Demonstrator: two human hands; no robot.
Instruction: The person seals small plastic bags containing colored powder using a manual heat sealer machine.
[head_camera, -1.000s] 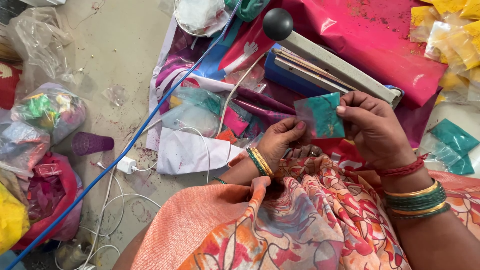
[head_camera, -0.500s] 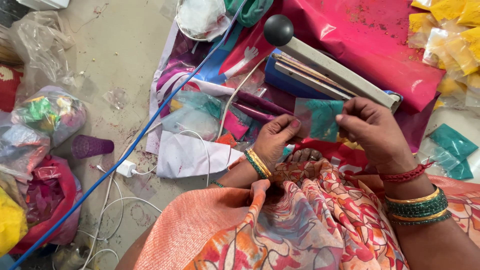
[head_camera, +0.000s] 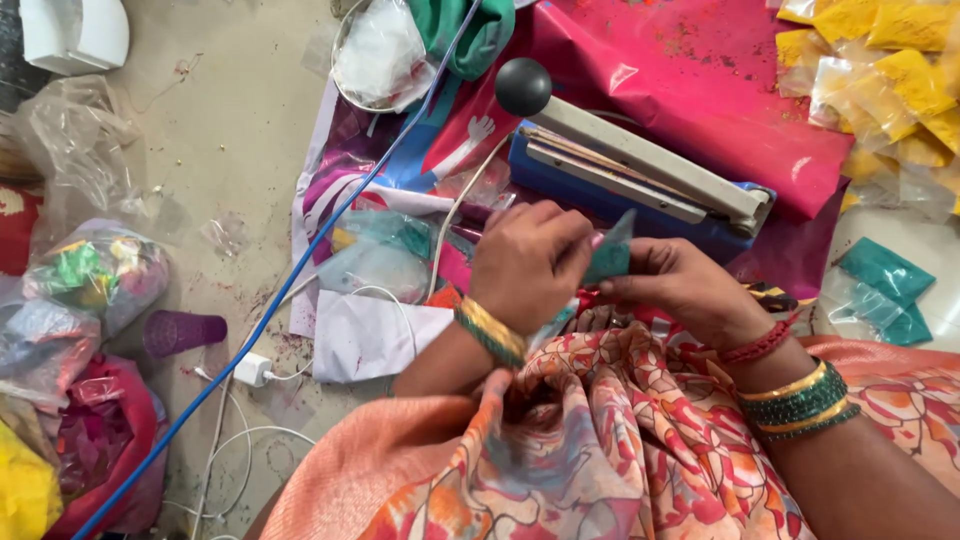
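A small clear packet of teal powder (head_camera: 608, 252) is pinched between both hands just above my lap. My left hand (head_camera: 528, 262) grips its left side with fingers curled over it, and my right hand (head_camera: 680, 288) holds its right edge. Both wrists wear green and gold bangles. Right behind the hands lies a blue heat sealer (head_camera: 640, 180) with a grey arm and a black round knob (head_camera: 523, 86).
A pink sheet (head_camera: 700, 80) lies under the sealer. Yellow powder packets (head_camera: 890, 70) are at top right, teal packets (head_camera: 885, 280) at right. A blue cable (head_camera: 290, 290), a white plug (head_camera: 250, 370), a purple cup (head_camera: 185, 332) and bags of colour (head_camera: 80, 280) lie on the floor at left.
The packet has come down from facing me flat to an edge-on tilt. My left hand has closed over it, and both hands have drawn nearer to the sealer.
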